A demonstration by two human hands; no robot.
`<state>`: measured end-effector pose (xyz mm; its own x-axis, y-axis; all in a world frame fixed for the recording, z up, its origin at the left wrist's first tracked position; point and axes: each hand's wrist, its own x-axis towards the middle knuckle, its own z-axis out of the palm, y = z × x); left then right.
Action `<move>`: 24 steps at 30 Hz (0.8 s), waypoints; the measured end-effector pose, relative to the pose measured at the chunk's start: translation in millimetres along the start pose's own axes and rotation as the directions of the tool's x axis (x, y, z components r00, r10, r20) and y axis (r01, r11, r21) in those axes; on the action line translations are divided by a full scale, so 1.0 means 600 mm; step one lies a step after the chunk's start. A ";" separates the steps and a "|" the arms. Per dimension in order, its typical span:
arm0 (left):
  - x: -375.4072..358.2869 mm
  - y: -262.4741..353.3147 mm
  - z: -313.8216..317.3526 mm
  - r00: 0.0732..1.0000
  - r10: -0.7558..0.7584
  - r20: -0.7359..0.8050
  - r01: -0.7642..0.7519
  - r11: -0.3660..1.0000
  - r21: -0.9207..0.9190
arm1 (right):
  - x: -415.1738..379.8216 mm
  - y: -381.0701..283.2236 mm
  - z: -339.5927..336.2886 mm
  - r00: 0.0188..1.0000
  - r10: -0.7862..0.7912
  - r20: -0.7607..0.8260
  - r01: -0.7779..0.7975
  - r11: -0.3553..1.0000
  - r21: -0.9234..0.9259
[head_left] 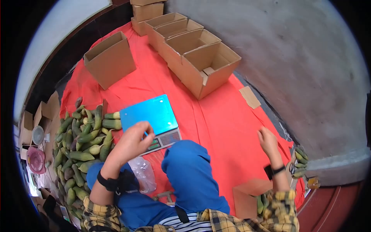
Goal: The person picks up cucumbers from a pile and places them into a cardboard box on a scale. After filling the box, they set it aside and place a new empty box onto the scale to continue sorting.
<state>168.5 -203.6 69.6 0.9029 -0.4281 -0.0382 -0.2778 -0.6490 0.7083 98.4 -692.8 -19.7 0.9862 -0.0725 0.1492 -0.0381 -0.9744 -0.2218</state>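
My left hand (135, 141) hovers over the near edge of a digital scale (150, 114), fingers curled and thumb bent toward the index finger. Nothing shows in its grip. The scale has a bare, shiny blue plate, with a display and keypad on the side facing me. Out to the right, over the red cloth (224, 143), is my right hand (268, 144), its fingers loosely closed with no object visible in them. A crumpled clear plastic bag (143, 174) lies by my left knee. Beside the scale is a heap of green and yellowish cucumbers (83, 145).
Several open cardboard boxes (201, 71) stand in a row against the grey wall (293, 58). Another open box (110, 62) is at back left. Near my right forearm, a box (247, 197) holds cucumbers. A cardboard piece (250, 97) and a pink fan (35, 159) lie at the sides.
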 end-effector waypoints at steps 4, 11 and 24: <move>-0.012 -0.018 -0.015 0.976 -0.167 0.141 0.177 0.982 -0.065 | 0.247 -0.096 0.129 0.974 -0.216 -0.066 0.214 0.976 -0.041; -0.010 -0.035 -0.032 0.974 -0.223 0.040 0.227 0.961 -0.160 | 0.495 -0.158 0.231 0.982 -0.187 -0.040 0.147 0.871 -0.468; -0.041 -0.053 -0.030 0.994 -0.087 0.064 0.092 0.993 -0.079 | 0.412 -0.168 0.174 0.760 -0.620 0.197 0.647 0.691 -0.321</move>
<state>160.7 -161.2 60.6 0.9007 -0.4095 -0.1450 -0.1666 -0.6338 0.7553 362.6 -590.2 -60.8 0.8045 0.5908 0.0610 0.5602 -0.7890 0.2523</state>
